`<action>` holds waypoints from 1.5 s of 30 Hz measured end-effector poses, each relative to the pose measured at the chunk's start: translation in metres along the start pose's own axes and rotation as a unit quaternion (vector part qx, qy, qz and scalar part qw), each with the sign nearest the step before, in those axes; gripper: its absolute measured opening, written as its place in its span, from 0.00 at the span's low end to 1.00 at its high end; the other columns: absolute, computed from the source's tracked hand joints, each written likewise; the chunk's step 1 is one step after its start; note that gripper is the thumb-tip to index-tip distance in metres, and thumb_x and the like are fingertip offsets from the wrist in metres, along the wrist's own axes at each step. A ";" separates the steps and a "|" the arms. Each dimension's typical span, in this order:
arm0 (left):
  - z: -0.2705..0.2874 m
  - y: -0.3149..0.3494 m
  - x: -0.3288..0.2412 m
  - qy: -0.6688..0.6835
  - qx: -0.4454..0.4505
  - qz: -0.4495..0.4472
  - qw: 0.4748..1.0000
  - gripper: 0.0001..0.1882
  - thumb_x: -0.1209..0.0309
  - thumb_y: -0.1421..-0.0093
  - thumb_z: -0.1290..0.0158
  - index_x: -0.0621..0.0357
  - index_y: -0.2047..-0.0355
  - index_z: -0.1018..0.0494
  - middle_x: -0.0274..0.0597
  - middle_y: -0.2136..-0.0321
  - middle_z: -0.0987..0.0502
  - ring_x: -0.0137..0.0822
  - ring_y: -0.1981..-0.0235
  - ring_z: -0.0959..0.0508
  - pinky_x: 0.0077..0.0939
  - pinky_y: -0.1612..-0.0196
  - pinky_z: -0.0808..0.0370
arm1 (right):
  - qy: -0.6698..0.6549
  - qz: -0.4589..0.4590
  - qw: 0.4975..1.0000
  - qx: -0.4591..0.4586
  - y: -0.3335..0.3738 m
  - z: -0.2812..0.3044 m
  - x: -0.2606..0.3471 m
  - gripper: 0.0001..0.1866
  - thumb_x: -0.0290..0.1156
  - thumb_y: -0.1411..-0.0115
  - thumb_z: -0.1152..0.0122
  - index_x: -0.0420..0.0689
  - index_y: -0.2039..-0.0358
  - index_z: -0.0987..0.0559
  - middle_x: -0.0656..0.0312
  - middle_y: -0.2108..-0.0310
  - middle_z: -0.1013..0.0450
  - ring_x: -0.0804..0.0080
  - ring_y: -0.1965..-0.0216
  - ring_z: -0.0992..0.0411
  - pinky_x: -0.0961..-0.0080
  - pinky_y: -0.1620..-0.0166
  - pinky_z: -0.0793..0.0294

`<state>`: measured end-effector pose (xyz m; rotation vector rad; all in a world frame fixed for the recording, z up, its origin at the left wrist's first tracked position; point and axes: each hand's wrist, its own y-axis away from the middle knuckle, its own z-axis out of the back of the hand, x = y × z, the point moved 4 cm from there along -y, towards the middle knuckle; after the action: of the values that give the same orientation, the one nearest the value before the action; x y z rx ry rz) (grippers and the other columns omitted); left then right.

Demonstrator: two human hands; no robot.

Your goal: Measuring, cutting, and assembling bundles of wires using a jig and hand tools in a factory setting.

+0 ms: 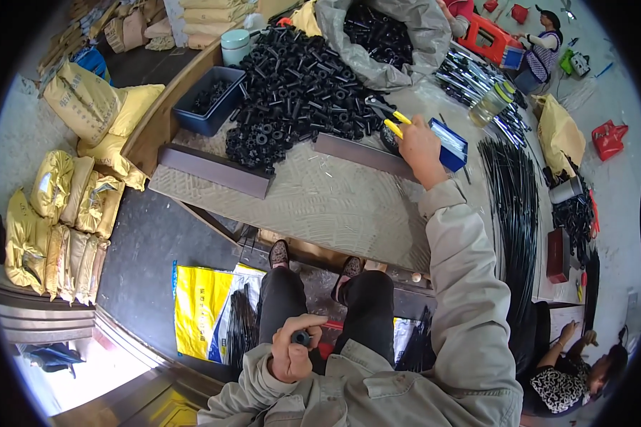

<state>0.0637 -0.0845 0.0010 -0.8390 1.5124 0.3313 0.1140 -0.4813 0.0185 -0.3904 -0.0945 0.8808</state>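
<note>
My left hand (pixel 290 352), low in front of my jacket, is closed around a small black round part (pixel 301 337) with its end facing up. Over the far right of the table, my right hand (pixel 420 146) grips pliers (pixel 400 117) with yellow handles. Their jaws point left toward a heap of black flanged plastic parts (pixel 292 82). Just right of that hand is a small blue box (pixel 450 146). Below the heap lie two dark metal bars, one on the left (pixel 214 171) and one nearer the right hand (pixel 363 155).
A blue bin (pixel 210 103) and a lidded jar (pixel 236 48) stand at the far left. Behind the heap sits a grey sack (pixel 424 43) of black parts. A bottle (pixel 490 107), metal rods and long black rods (pixel 513 213) lie right. Two other people work at the right side.
</note>
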 end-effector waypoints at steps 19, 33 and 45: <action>0.005 -0.005 -0.009 0.034 -0.033 0.032 0.998 0.34 0.43 0.38 0.69 0.68 0.65 0.34 0.39 0.84 0.37 0.25 0.84 0.39 0.18 0.81 0.44 | -0.783 -0.030 0.613 0.099 0.165 0.105 0.086 0.08 0.29 0.50 0.40 0.40 0.79 0.28 0.62 0.73 0.32 0.76 0.78 0.35 0.84 0.71 0.35; -0.028 0.020 -0.049 0.000 0.005 -0.057 0.998 0.26 0.52 0.36 0.66 0.68 0.66 0.34 0.39 0.79 0.33 0.26 0.83 0.35 0.19 0.79 0.40 | -0.707 0.178 0.685 -0.006 0.261 0.170 0.121 0.06 0.24 0.56 0.34 0.41 0.75 0.22 0.56 0.69 0.31 0.72 0.69 0.33 0.78 0.68 0.34; -0.038 0.022 -0.050 -0.051 0.003 -0.025 0.998 0.30 0.47 0.37 0.69 0.68 0.65 0.35 0.41 0.75 0.32 0.27 0.78 0.35 0.19 0.73 0.39 | -0.775 0.106 0.616 -0.087 0.275 0.154 0.130 0.08 0.27 0.57 0.40 0.43 0.73 0.25 0.56 0.68 0.37 0.70 0.70 0.37 0.75 0.65 0.34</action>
<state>0.0167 -0.0796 0.0479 -0.8409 1.3952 0.3276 -0.0419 -0.1794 0.0493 0.3233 -1.8091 1.2274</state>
